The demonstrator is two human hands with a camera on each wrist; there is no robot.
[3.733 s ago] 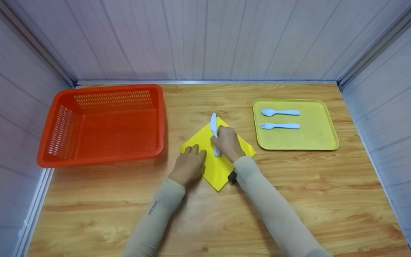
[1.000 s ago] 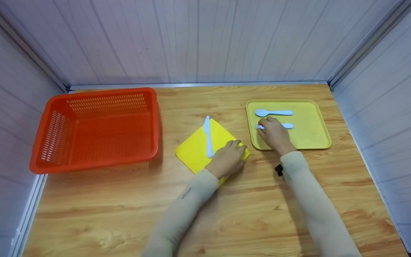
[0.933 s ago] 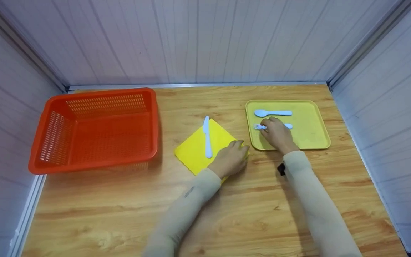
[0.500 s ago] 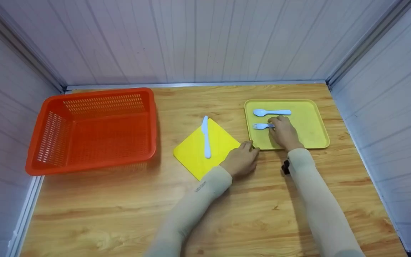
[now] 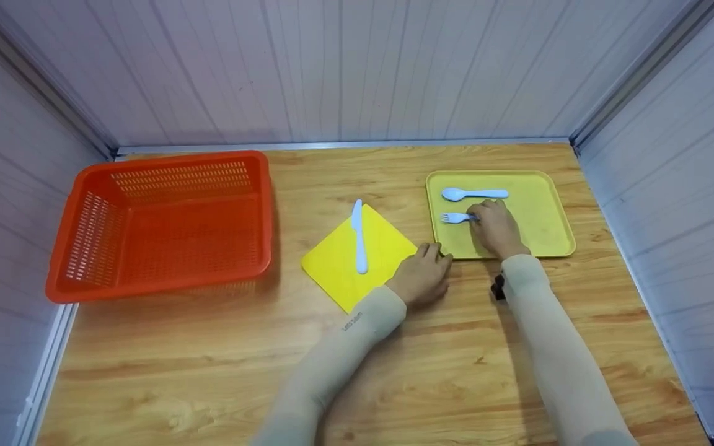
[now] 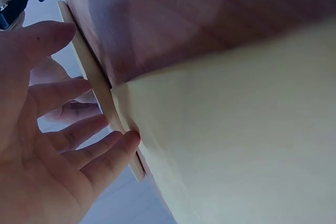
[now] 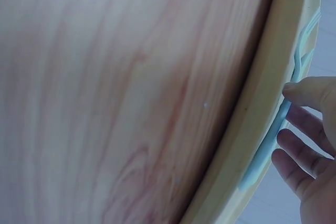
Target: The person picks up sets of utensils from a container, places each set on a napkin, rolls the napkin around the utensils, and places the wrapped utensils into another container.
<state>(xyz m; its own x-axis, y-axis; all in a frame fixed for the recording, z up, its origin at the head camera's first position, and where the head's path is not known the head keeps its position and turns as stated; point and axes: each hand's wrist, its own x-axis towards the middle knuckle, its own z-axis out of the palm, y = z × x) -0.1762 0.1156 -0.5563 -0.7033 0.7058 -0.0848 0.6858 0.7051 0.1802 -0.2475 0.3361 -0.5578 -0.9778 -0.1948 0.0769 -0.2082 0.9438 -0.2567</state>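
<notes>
In the head view, my right hand (image 5: 497, 229) pinches the handle of a light blue fork (image 5: 456, 218) low over the yellow tray (image 5: 543, 229). The right wrist view has the thumb on one side of the fork (image 7: 260, 161) and the fingers on the other. A matching spoon (image 5: 484, 194) lies on the tray beyond the fork. My left hand (image 5: 421, 275) has its extended fingers at the tray's near left corner, overlapping the right corner of a bright yellow square napkin (image 5: 338, 263). On that napkin rests a light blue knife (image 5: 359, 241), handle toward me.
A red slotted basket (image 5: 267, 229) stands on the left of the wooden table (image 5: 208, 371). Pale panel walls (image 5: 307, 74) enclose the table's back and sides.
From the knife over the napkin, my right hand has gone right to the fork and shifted along to its handle. My left hand has moved right, from the napkin's left side to the tray corner.
</notes>
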